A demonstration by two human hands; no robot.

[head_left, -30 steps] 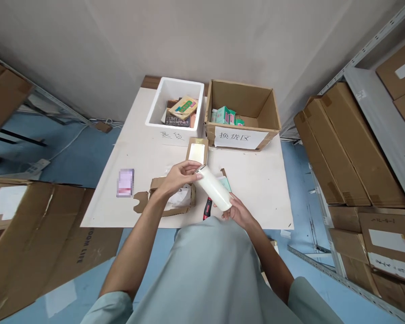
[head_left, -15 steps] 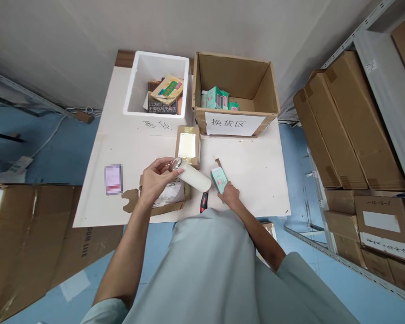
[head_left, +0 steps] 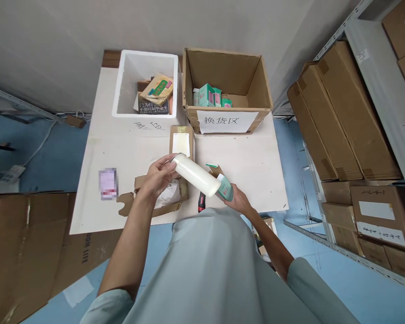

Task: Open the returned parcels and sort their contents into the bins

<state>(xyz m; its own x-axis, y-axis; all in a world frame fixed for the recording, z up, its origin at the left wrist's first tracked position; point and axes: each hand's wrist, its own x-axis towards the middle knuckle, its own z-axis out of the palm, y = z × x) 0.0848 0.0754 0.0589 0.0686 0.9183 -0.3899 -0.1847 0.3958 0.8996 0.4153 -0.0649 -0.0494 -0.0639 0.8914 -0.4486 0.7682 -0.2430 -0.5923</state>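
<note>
A white cylindrical bottle (head_left: 196, 174) slants across the front of the table. My left hand (head_left: 157, 176) is closed around its upper left end, where the fingers partly hide the cap. In my right hand (head_left: 239, 199) is a mint-green carton (head_left: 225, 189), its end flaps open towards the bottle. The bottle's lower end meets or overlaps the carton's open end; whether it is inside, I cannot tell. Below my left hand sits an opened brown cardboard box (head_left: 185, 191) with white wrapping (head_left: 168, 194) in it. A black and red tool handle (head_left: 201, 202) lies under the bottle.
At the back stand a white foam box (head_left: 117, 85) of books and a brown carton (head_left: 227, 121) holding several green boxes (head_left: 207, 95). A taped parcel (head_left: 181, 141) lies before them. A blurred purple item (head_left: 108, 183) is at left. Shelving with boxes (head_left: 378, 211) rises at right.
My right hand has raised and turned the green carton, bringing its open end to the bottle's lower end. The bottle has tilted slightly. The whole view has shifted a little.
</note>
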